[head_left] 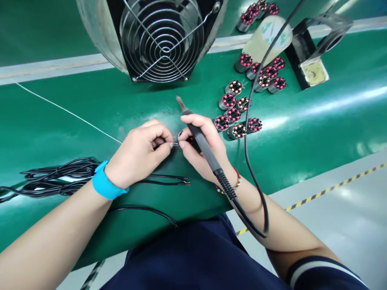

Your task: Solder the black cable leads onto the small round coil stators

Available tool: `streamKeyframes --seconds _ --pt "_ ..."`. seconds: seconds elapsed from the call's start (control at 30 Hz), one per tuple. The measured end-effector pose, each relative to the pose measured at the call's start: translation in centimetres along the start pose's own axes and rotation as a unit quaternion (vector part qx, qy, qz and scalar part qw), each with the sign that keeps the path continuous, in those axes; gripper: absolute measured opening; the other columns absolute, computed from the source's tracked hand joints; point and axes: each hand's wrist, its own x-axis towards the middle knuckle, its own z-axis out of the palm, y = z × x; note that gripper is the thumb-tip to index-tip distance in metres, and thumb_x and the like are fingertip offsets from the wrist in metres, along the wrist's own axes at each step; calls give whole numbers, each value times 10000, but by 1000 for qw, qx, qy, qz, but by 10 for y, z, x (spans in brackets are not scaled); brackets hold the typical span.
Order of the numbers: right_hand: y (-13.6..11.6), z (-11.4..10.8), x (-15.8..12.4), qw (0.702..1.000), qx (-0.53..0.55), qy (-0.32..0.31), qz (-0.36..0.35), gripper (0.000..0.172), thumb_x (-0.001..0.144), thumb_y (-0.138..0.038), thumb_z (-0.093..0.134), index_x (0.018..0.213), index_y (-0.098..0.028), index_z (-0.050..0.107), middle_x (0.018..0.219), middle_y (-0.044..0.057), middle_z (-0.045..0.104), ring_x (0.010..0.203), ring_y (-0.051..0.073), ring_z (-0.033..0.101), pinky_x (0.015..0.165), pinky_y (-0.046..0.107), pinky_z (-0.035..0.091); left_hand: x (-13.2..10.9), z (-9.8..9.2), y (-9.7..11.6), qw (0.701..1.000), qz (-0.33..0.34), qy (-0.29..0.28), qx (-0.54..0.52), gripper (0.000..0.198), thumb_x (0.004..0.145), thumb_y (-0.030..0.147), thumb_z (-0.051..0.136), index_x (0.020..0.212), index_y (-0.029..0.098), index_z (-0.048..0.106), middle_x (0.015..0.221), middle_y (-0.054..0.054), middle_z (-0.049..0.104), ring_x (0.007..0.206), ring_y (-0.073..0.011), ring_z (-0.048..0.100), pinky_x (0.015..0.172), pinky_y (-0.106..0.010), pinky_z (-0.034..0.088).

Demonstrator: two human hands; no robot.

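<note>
My left hand [140,151], with a blue band on its wrist, is closed in a pinch on a thin wire [175,143] whose silvery end shows at the fingertips. My right hand [208,153] grips a soldering iron [204,145] across the palm, its tip [179,99] pointing up and away from the work. Thumb and forefinger of that hand meet close to the left fingertips. Beneath them a motor stator [190,139] with red windings is mostly hidden, so I cannot tell how it is held. A strand of solder wire [69,112] runs leftward from behind my left hand.
A fan with a wire guard [165,50] stands at the back. Several stators [233,115] are grouped on the right, near a tape roll [266,38] and an iron stand [305,60]. Coiled black cables [60,177] lie left. The iron's cord [246,141] crosses my right forearm.
</note>
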Motion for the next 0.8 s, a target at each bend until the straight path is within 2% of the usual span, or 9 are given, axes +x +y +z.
streamKeyframes --seconds 0.17,0.27,0.37,0.5,0.8 --pt "-22 -30 -2 998 16 64 20 253 902 -205 555 1133 -297 602 1043 11 675 719 125 680 728 309 585 0 5 2 998 -59 -18 -23 83 755 207 538 700 182 594 762 -5 587 617 -113 509 587 -246 425" --pt "-30 -43 -13 996 -8 92 16 216 890 -273 591 1102 -305 623 989 18 685 737 161 675 663 332 586 0 6 2 998 -64 -23 -19 81 742 190 533 682 181 587 766 -5 583 616 -111 502 581 -246 416" --pt "-27 -41 -33 992 -2 128 -4 190 844 -255 638 1033 -274 629 858 12 669 627 144 633 547 310 551 0 7 3 998 -57 -23 -10 84 735 182 525 671 181 580 791 -9 593 630 -112 503 598 -246 418" --pt "-14 -28 -56 989 33 135 -40 126 819 -246 628 943 -250 604 607 -48 553 430 102 497 379 250 415 1 9 3 998 -57 -15 5 91 728 190 514 661 182 575 800 -12 608 635 -116 498 600 -248 414" --pt "-6 -22 -60 989 16 137 -53 166 772 -219 677 921 -234 603 660 -31 626 467 106 585 421 230 473 1 10 3 998 -62 1 8 90 706 173 530 632 177 581 779 -8 615 616 -113 493 578 -251 397"
